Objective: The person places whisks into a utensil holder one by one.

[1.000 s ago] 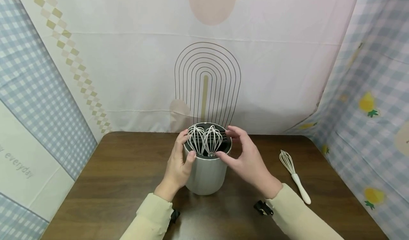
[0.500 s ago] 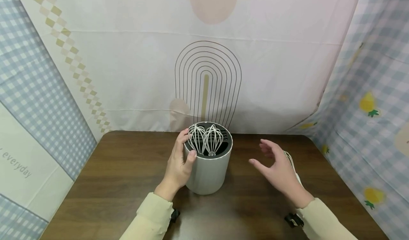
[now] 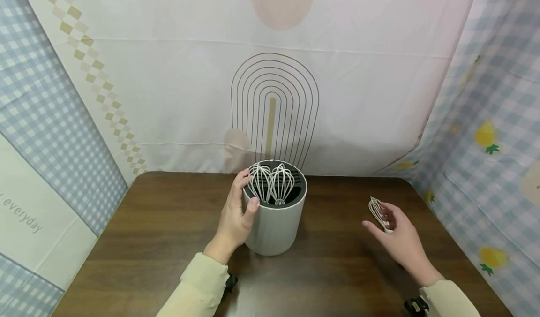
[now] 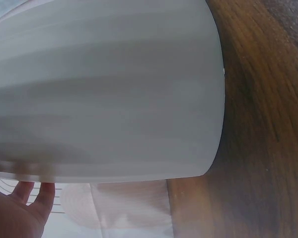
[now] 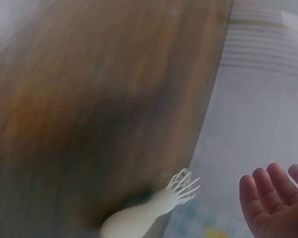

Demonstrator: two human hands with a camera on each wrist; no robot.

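Observation:
A pale grey cylindrical holder with a black slotted top stands upright on the table. Two white whisks stick up from it, wire ends upward. My left hand rests against the holder's left side, fingers and thumb near the rim; the left wrist view shows its fingertips touching the wall. Over at the right, my right hand hovers above a third whisk, partly covering it, with fingers spread and nothing held. The right wrist view shows that whisk's white handle apart from the hand.
The brown wooden table ends at a back edge against a white printed cloth. Checked blue cloth hangs along the right side. Black bands are on both wrists.
My right hand has left the holder's right side and moved right, over to the lying whisk. My left hand and the holder have stayed in place.

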